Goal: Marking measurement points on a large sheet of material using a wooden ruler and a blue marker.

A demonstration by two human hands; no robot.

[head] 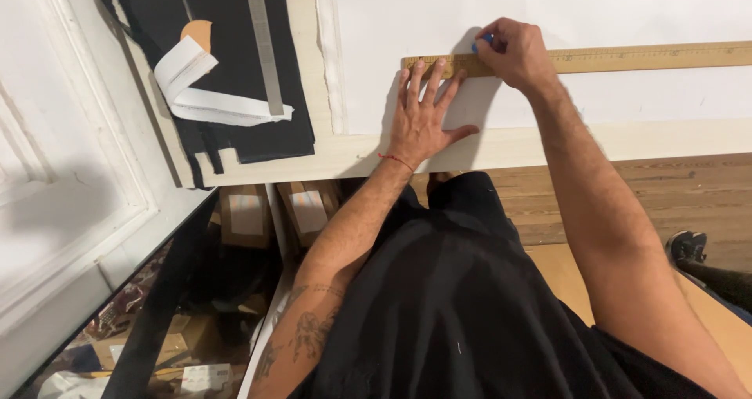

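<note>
Head view: counter (548, 144) carries a big white sheet (548, 15) w/ a long wooden ruler (650, 56) on it, long axis running left-right, most of its length stretching off to the right of both hands. Left hand (423, 113) lies flat, fingers spread, pinning the ruler's left end. Right hand (513, 50) sits just beside it at the ruler's top edge, fingers pinched on a small blue marking tool (486, 39). Black fabric (227, 70) w/ white strips lies well left.
</note>
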